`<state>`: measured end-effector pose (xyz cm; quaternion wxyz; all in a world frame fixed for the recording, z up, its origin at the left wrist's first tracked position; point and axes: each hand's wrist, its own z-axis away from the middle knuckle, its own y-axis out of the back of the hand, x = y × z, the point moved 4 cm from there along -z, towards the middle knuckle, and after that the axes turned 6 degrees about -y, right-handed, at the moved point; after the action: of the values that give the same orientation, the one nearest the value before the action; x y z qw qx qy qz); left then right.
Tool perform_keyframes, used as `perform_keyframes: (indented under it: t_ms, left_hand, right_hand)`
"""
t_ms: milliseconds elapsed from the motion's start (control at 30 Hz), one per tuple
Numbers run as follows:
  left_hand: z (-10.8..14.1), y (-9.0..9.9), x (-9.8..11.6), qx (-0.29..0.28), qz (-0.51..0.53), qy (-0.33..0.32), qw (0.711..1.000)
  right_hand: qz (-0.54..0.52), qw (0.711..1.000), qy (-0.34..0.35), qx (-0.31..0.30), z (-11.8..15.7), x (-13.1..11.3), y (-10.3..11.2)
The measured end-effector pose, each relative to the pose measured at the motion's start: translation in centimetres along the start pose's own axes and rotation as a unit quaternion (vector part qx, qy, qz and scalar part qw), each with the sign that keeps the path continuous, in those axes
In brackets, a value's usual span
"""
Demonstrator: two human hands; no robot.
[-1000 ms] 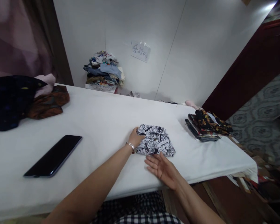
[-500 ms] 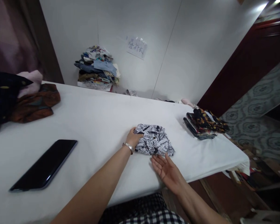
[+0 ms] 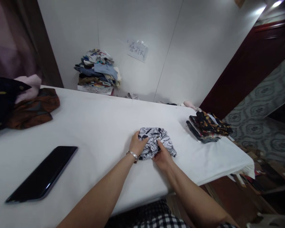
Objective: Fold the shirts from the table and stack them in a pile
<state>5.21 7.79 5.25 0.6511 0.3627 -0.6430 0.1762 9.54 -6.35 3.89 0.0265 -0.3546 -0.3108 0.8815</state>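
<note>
A folded shirt (image 3: 167, 141) with a black-and-white lettered print lies on the white table (image 3: 104, 126) in front of me. Gripping its left side is my left hand (image 3: 137, 144), thumb on top and the other fingers hidden by cloth; a silver bracelet circles that wrist. My right hand (image 3: 161, 156) holds the near edge, its thumb pressed on the top and its fingers tucked under the fabric. Between the two thumbs the cloth is bunched into creases.
A large black phone (image 3: 42, 174) lies at the table's left. Behind it are rumpled dark and brown garments (image 3: 35, 109). A stack of folded shirts (image 3: 207, 126) sits on the right. A tall clothes pile (image 3: 97, 72) stands by the wall, left of a handwritten sign (image 3: 137, 50).
My right hand has moved from lying palm up in front of the shirt to gripping its near edge. My left hand still holds the left side, and the middle is more bunched.
</note>
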Motion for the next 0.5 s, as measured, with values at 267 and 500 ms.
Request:
perform_keyframes:
  t_ms: [267, 500]
  left_hand:
    - [-1.2, 1.4, -0.7, 0.013, -0.032, 0.006, 0.999]
    - [-1.6, 1.9, -1.1, -0.016, -0.052, 0.072, 0.996]
  right_hand:
    - [-0.093, 0.994, -0.023, -0.049, -0.2, -1.6, 0.1]
    - [-0.034, 0.995, 0.078, -0.048, 0.2, -6.4, 2.2]
